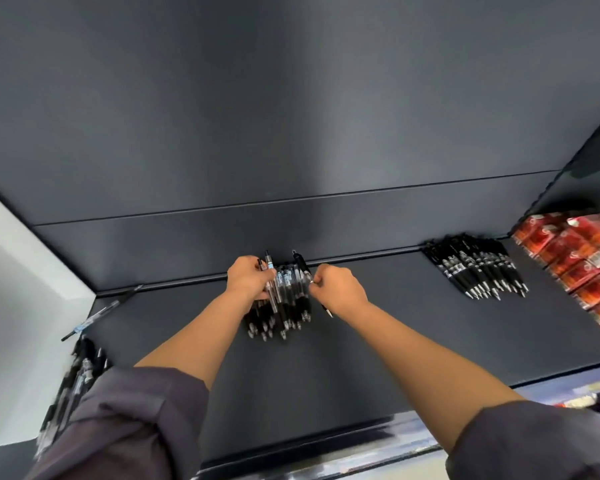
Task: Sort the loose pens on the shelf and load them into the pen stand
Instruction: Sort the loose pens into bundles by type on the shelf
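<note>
A pile of black and clear pens (pixel 284 306) lies on the dark shelf (pixel 378 334) near the back wall. My left hand (pixel 248 277) grips a few pens at the pile's left side, their ends sticking up past my fingers. My right hand (pixel 338 289) is closed on a single black pen (pixel 303 268) at the pile's right side, with its tip showing below my wrist. A second pile of black pens (pixel 478 271) lies further right. I see no pen stand that I can make out.
One loose pen (pixel 97 315) lies at the shelf's left end beside a white panel (pixel 25 289). More pens (pixel 73 379) sit blurred at the lower left, by my sleeve. Red packets (pixel 579 261) are stacked at the right end.
</note>
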### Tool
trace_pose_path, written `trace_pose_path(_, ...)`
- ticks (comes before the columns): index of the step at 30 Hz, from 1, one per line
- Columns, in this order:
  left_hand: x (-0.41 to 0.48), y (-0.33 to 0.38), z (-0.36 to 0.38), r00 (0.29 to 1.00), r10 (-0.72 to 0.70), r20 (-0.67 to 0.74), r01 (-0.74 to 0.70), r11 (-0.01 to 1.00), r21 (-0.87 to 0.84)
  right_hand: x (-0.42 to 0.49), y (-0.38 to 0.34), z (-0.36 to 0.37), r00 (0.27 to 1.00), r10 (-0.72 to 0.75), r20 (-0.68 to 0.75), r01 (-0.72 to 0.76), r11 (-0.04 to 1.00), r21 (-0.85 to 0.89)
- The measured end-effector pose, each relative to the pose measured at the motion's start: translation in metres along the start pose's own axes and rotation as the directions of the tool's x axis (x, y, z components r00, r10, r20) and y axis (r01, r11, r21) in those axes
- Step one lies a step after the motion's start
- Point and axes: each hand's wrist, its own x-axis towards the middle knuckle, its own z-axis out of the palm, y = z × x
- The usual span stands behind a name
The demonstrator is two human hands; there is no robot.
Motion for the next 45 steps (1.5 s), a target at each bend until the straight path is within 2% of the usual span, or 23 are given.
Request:
trace_pose_path(4, 0.022, 0.011, 0.022, 1.0, -0.006, 0.025, 0.004, 0.996, 0.084, 0.011, 0.009, -0.002, 0.999, 0.032, -0.01, -0.032, 0.999, 0.002)
trace_pose_path(7, 0.037, 0.01, 0.034, 0.996, 0.058, 0.07, -0.074, 0.966, 0.249, 0.015, 0.018, -0.001, 0.998, 0.056, 0.008, -0.056, 0.998, -0.025)
trace_pose_path(12, 0.046, 0.006, 0.042, 0.974, 0.186, 0.13, -0.227, 0.801, 0.554, 0.019, 0.028, -0.001, 0.996, 0.093, 0.019, -0.092, 0.995, -0.023)
trace_pose_path(16, 0.045, 0.005, 0.045, 0.949, 0.283, 0.137, -0.299, 0.679, 0.671, 0.022, 0.034, -0.006, 0.994, 0.11, 0.016, -0.109, 0.994, -0.012)
trace_pose_path(23, 0.036, 0.029, 0.077, 0.847, 0.471, 0.246, -0.494, 0.529, 0.69, 0.022, 0.064, -0.035, 0.981, 0.191, -0.038, -0.191, 0.982, -0.004)
trace_pose_path(29, 0.018, 0.063, 0.143, 0.782, 0.515, 0.352, -0.602, 0.478, 0.639, 0.019, 0.14, -0.082, 0.952, 0.257, -0.165, -0.272, 0.959, -0.078)
trace_pose_path(33, 0.002, 0.08, 0.193, 0.783, 0.513, 0.352, -0.605, 0.495, 0.623, 0.019, 0.204, -0.123, 0.937, 0.264, -0.229, -0.307, 0.935, -0.177)
trace_pose_path(36, -0.01, 0.088, 0.225, 0.786, 0.512, 0.348, -0.602, 0.5, 0.623, 0.024, 0.244, -0.149, 0.925, 0.276, -0.26, -0.33, 0.925, -0.189)
trace_pose_path(45, -0.037, 0.085, 0.253, 0.849, 0.443, 0.288, -0.512, 0.557, 0.654, 0.048, 0.274, -0.157, 0.981, 0.135, -0.142, -0.175, 0.932, -0.317)
